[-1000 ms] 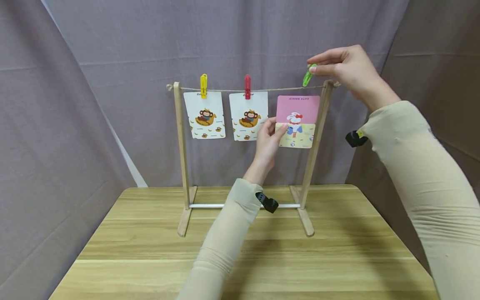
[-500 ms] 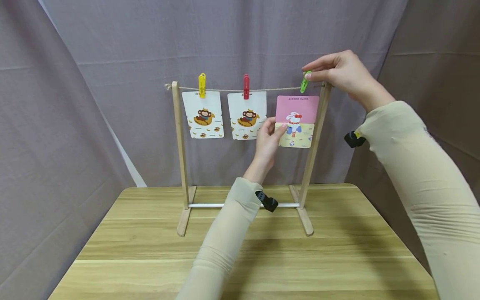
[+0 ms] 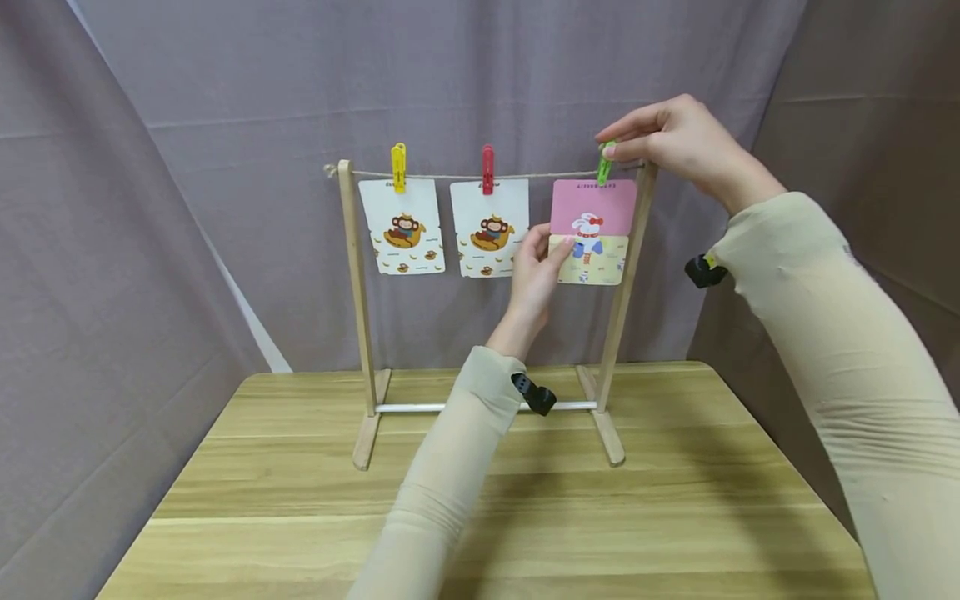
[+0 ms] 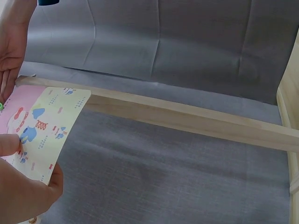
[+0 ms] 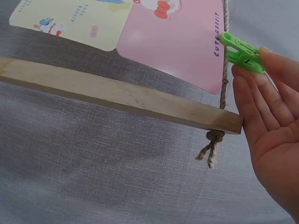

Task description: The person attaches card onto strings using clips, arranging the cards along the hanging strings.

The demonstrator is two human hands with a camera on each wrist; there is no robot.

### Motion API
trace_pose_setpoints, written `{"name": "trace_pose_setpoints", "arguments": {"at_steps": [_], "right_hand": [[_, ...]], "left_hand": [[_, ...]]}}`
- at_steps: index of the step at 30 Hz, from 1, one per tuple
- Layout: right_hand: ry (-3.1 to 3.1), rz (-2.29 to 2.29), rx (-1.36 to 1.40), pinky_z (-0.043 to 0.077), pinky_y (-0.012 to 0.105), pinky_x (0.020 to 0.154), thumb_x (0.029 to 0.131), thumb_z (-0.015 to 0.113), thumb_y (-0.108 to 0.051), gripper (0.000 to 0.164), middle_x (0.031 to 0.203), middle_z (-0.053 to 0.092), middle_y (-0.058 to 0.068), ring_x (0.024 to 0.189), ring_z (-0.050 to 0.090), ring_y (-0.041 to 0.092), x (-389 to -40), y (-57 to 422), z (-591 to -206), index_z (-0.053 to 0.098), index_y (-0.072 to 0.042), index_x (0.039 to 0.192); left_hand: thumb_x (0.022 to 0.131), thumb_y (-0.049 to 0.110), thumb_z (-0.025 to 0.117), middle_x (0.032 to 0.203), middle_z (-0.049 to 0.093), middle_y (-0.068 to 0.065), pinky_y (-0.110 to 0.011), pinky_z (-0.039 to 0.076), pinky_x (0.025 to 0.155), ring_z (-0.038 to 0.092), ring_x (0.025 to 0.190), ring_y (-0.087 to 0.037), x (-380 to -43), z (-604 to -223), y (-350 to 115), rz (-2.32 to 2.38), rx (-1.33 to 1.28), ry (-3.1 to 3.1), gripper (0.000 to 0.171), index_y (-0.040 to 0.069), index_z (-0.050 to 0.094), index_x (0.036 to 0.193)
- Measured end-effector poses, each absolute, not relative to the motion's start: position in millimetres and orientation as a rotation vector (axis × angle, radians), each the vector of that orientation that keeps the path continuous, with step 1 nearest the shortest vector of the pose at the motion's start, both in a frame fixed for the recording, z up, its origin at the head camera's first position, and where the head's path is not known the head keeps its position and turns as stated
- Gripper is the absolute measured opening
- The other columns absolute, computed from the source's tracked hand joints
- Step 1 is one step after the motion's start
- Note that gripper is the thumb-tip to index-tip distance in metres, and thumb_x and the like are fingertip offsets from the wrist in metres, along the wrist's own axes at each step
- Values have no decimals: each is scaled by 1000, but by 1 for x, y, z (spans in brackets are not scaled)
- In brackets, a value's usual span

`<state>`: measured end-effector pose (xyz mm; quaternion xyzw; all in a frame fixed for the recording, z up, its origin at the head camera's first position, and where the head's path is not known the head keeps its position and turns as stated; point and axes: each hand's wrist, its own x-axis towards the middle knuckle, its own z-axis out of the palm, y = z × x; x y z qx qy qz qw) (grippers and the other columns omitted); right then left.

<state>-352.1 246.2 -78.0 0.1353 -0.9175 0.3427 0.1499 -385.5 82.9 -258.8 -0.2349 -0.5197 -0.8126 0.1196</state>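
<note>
A pink and yellow rabbit card (image 3: pixel 607 218) is pinched at its left edge by my left hand (image 3: pixel 532 279), thumb in front and fingers behind. Its top edge lies right at the twine (image 5: pixel 226 93) in the right wrist view. My right hand (image 3: pixel 686 150) squeezes a green clothespin (image 5: pixel 243 52) between thumb and fingers. The clothespin's tip straddles the twine and reaches the card's top edge. Left of it, two white monkey cards hang: one (image 3: pixel 403 225) from a yellow clothespin (image 3: pixel 399 168), the other (image 3: pixel 490 227) from a red clothespin (image 3: pixel 487 170).
The twine runs between two wooden posts of a stand; the right post (image 3: pixel 626 292) rises just behind the rabbit card. A white rod (image 3: pixel 408 408) joins the posts low down. The stand sits on a wooden table (image 3: pixel 300 500) before grey curtains (image 3: pixel 225 83).
My right hand has brought the green clothespin down and left onto the twine. My left hand has raised the rabbit card slightly, so its top now meets the clothespin.
</note>
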Motion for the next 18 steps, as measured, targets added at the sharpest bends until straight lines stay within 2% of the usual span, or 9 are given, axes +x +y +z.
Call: {"name": "trace_pose_setpoints", "arguments": {"at_steps": [4, 11, 18], "right_hand": [[-2648, 968, 377, 38, 45, 108, 92, 72, -42, 48, 120, 68, -7, 116, 53, 15, -352, 244, -78, 68, -15, 132], [-2663, 924, 406, 40, 28, 89, 93, 73, -36, 45, 110, 72, -12, 109, 56, 12, -354, 239, -82, 69, -10, 129], [-2691, 907, 401, 40, 29, 90, 93, 72, -37, 46, 111, 72, -12, 110, 54, 13, -357, 237, -85, 69, -12, 131]], "left_hand": [[97, 1, 64, 108, 69, -16, -22, 51, 73, 61, 86, -10, -385, -258, 84, -2378, -675, -1506, 25, -6, 59, 120], [97, 0, 63, 113, 68, -19, -22, 51, 74, 62, 87, -9, -386, -258, 84, -2380, -658, -1502, 26, -7, 58, 121], [97, 2, 63, 112, 69, -18, -22, 51, 74, 62, 87, -10, -386, -259, 81, -2366, -645, -1518, 25, -6, 59, 120]]}}
